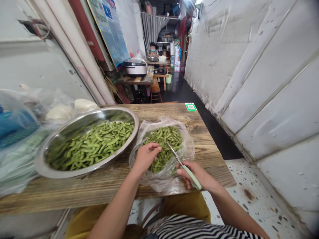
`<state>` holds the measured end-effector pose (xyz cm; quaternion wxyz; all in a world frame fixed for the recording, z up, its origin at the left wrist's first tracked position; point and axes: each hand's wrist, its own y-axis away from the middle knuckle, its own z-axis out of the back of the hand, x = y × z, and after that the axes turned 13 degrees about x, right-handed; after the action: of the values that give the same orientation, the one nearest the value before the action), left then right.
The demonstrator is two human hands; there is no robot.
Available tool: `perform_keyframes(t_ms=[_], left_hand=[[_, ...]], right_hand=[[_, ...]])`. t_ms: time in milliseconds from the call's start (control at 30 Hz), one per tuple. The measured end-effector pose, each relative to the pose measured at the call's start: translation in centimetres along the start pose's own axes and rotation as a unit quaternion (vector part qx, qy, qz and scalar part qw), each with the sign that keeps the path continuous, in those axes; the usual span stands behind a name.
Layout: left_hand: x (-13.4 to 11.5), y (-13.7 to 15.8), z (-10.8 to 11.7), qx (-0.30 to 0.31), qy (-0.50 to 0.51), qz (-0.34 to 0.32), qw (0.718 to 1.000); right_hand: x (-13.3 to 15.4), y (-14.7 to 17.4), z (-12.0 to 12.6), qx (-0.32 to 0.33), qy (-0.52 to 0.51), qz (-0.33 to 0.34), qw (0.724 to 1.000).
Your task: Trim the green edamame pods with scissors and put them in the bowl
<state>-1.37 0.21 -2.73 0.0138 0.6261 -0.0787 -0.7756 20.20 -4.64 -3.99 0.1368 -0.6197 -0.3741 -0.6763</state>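
Note:
My left hand point(146, 157) is over a clear plastic bag point(188, 143) of green edamame pods point(163, 161), thumb and fingers pinched together. A pod seems to be in the pinch, mostly hidden by the fingertips. In my right hand point(195, 173) is a pair of scissors point(190, 176) with pale green handles. Their blades look nearly closed and point up and left, tips just right of my left fingertips. To the left, a wide steel basin point(136, 127) holds a large heap of edamame pods point(99, 142).
Plastic bags point(20, 159) crowd the left side of the wooden table point(204, 149). A green QR code card point(190, 106) lies at its far right corner. Beyond stand a rice cooker point(135, 68) on another table and a wooden bench point(155, 85). A white wall point(254, 83) runs along the right.

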Motion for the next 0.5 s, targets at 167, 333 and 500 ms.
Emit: perform_keyframes(t_ms=[167,333,500], left_hand=[[0.3,0.8,0.2,-0.013,0.042,-0.013,0.999],[0.3,1.5,0.1,0.005,0.039,-0.012,0.999],[0.2,1.9,-0.1,-0.001,0.092,-0.008,0.996]], right_hand=[[0.8,-0.1,-0.6,0.014,0.087,0.0,0.996],[1.4,-0.3,-1.0,0.01,0.115,0.001,0.993],[1.5,-0.9,-1.6,-0.001,0.076,-0.01,0.997]])
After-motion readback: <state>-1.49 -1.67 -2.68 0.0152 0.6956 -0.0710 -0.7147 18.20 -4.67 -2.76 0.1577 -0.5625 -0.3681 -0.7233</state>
